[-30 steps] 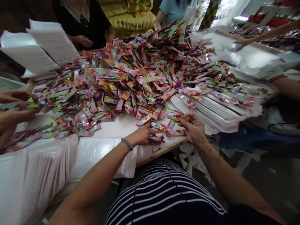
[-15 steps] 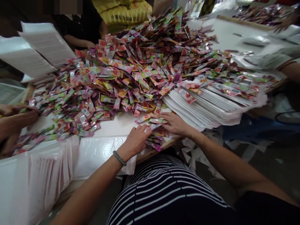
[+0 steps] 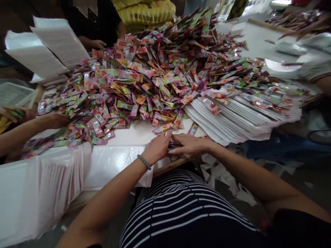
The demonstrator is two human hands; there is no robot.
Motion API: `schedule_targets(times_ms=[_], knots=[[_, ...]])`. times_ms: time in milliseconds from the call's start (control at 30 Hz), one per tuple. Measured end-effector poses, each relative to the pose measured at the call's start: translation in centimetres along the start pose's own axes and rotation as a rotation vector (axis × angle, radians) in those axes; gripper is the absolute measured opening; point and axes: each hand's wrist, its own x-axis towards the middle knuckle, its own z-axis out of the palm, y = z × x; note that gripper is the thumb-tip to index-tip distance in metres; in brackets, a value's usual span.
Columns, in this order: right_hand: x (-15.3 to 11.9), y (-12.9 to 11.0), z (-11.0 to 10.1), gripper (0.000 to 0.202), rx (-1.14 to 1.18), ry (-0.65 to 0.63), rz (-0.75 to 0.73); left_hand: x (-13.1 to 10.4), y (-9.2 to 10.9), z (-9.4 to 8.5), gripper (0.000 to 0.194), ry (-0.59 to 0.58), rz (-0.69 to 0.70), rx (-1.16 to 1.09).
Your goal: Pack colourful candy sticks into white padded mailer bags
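Observation:
My left hand (image 3: 158, 147), with a beaded bracelet on its wrist, and my right hand (image 3: 190, 144) meet at the table's front edge. Both are closed around a small bunch of candy sachets (image 3: 173, 146), mostly hidden by the fingers. One sachet (image 3: 193, 128) lies just beyond my right hand. The large pile of colourful sachets (image 3: 144, 79) rises behind the hands. To the left of my left hand lies a flat white sleeve (image 3: 111, 162); a fanned stack of white sleeves (image 3: 232, 117) is to the right.
More white sleeves (image 3: 57, 182) stand at the front left, others (image 3: 57, 44) at the back left. A co-worker's hand (image 3: 58, 120) reaches into the pile from the left. Another person's hand (image 3: 98, 44) rests behind it. Yellow sacks (image 3: 150, 13) are at the back.
My hands have come together over the sachets, covering most of them. The co-worker's hand at the left has reached right into the pile. The whole view has shifted slightly.

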Motion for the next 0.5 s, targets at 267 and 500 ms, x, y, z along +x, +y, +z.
schedule_targets(times_ms=[267,500], knots=[[0.3,-1.1,3.6,0.07,-0.461,0.118,-0.029,-8.2,1.7,-3.6,0.032,0.126,-0.144,0.125],[1.3,0.0,4.5,0.064,-0.367,0.271,-0.176,-13.7,3.0,-0.3,0.03,-0.03,-0.521,0.291]])
